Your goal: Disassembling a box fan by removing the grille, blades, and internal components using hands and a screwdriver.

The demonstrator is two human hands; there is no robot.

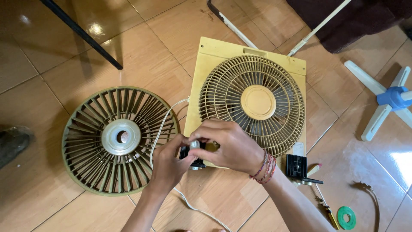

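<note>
Hands, two: left hand [168,160] and right hand [229,146] pinch one small motor [195,155]; two fan grilles [120,139] nearby.

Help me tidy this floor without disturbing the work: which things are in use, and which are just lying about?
In use:
left hand and right hand holding a small black part
white cord
yellow box fan

Lying about:
loose round grille
green tape roll
screwdriver
black block
white-and-blue fan blade

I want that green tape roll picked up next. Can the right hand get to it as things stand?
Probably not right away: the right hand is busy gripping the small black part. The green tape roll lies uncovered on the floor beside that forearm.
</note>
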